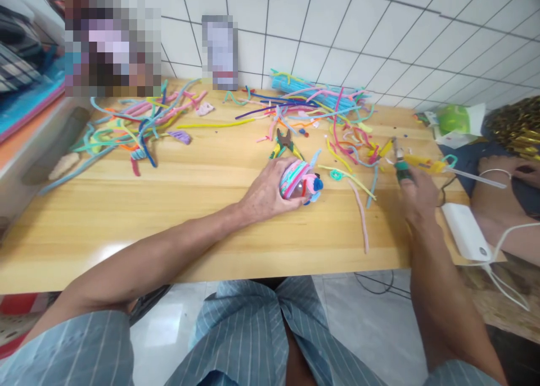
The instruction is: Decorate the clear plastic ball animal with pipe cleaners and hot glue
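My left hand (270, 192) is closed around a small rounded craft piece (294, 178) wrapped in bands of fuzzy pipe cleaners, with a pink and blue knob at its right side. Part of the piece looks clear; the palm hides the rest. At the right, my right hand (417, 192) is closed on a green-handled tool (403, 171) with a grey metal tip; its exact kind is blurred. Beside that tool lies a yellow glue gun (419, 162) with a clear glue stick (476, 178) poking out. Green-and-yellow pliers (284, 139) lie just beyond my left hand.
Tangled pipe cleaners (143, 121) cover the table's (189, 256) back left, with more pipe cleaners (304, 104) at the back middle. A phone-like object (221, 51) leans on the tiled wall. A white power bank (466, 231) with cables is near another person's arm (493, 197) at right.
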`<state>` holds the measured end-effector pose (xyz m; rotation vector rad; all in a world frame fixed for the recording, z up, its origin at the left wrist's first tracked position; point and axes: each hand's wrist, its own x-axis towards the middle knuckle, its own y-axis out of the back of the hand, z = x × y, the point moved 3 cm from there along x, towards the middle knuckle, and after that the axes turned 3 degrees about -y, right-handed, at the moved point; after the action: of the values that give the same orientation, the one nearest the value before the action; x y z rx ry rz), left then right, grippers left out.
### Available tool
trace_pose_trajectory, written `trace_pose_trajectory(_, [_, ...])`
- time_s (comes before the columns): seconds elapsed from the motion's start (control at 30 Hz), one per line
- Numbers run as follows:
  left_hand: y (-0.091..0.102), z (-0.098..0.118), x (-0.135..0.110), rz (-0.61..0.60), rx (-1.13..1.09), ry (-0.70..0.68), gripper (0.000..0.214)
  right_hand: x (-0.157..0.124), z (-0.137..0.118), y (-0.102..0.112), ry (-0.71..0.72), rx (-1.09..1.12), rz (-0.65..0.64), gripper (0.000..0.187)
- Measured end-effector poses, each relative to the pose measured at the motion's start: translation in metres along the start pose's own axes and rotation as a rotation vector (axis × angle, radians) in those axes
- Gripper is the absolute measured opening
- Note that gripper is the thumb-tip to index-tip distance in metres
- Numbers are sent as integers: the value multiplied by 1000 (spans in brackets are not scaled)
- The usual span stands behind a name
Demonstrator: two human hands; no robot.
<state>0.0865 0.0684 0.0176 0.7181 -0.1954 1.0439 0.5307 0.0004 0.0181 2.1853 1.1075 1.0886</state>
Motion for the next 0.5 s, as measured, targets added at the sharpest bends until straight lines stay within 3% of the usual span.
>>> trace_pose_trajectory(0.07, [-1, 0, 0, 0, 6, 1, 85, 3, -14, 10, -13, 212, 21, 54])
trace_pose_trajectory(0.13, [-2, -1, 0, 1, 9, 4, 85, 3, -38, 13, -21, 384, -86, 59])
trace_pose_trajectory(0.2, [-2, -1, 0, 12, 9, -5, 84, -3, -69, 8, -58, 542, -232, 48])
trace_pose_trajectory(0.27, [-2, 0, -1, 34, 12, -19, 85, -14, -100, 1, -99, 608, -290, 45])
trace_pose_trajectory(0.37, [0, 1, -1, 67, 31, -33, 86, -35, -139, -11, -21, 406, -322, 46])
trace_pose_trajectory(0.5, [3, 3, 0, 71, 87, -16, 86, -53, -173, -24, 330, 102, -366, 58])
